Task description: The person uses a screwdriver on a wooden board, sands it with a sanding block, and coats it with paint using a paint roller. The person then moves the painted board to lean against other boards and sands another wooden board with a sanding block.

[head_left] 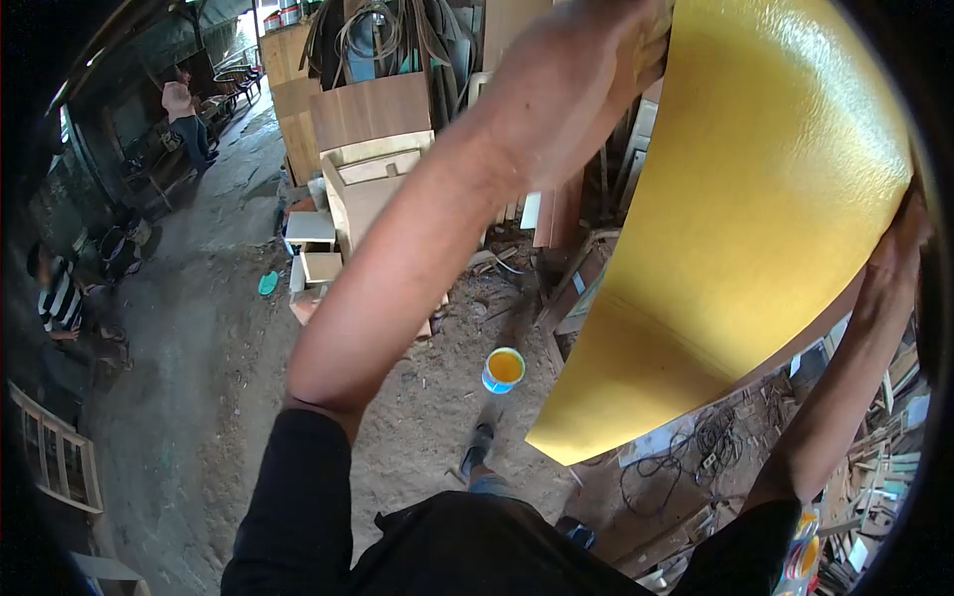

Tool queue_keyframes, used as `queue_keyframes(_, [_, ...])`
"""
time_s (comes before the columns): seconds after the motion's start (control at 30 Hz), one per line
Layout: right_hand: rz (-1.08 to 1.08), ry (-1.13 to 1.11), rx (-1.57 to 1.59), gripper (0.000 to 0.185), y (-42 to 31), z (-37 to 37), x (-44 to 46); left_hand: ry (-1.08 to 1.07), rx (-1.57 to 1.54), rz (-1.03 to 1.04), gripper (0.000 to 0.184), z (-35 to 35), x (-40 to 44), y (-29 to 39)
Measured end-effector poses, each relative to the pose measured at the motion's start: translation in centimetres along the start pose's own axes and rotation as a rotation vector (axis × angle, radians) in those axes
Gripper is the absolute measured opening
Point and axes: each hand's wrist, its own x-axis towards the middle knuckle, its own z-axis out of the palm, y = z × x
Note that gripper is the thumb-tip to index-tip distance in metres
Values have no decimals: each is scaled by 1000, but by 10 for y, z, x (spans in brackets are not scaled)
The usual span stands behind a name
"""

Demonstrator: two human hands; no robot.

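A large, glossy yellow panel (735, 219) fills the upper right, tilted, with its narrow end pointing down. My left hand (576, 89) is raised at the panel's upper left edge; it is blurred, and its fingers are mostly cut off by the frame top. At the panel's right edge is my right hand (902, 233), dim near the lens border, its fingers largely hidden behind the panel. On the ground below stands an open can of yellow paint (505, 369), between my left forearm and the panel's lower tip.
Wooden drawers and cabinets (373, 189) are stacked ahead. Tangled cables (711, 447) lie on the dirt floor at right, beside wood scraps (874, 497). One person (184, 114) stands far back left; another in a striped top (60, 298) is at the left edge. A green sandal (267, 284) lies on the floor.
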Motion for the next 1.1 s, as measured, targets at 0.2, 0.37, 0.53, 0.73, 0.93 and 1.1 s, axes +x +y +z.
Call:
queue_keyframes(0.2, [-135, 71, -91, 41, 118, 96, 43, 90, 336, -160, 109, -122, 47, -51])
queue_keyframes(0.37, [-96, 5, 119, 41, 198, 210, 77, 120, 631, -176, 104, -229, 85, -86])
queue_keyframes(0.53, [4, -69, 410, 41, 274, 317, 96, 88, 812, -167, 101, -327, 122, -129])
queue_keyframes(0.73, [189, -310, 905, 43, 380, 424, 128, 59, 879, -140, 101, -448, 166, -176])
queue_keyframes(0.93, [239, 36, 889, 39, 472, 510, 157, 111, 564, 31, 86, -556, 190, -251])
queue_keyframes(1.1, [267, -69, 1085, 40, 572, 582, 180, 156, 678, -8, 88, -645, 224, -315])
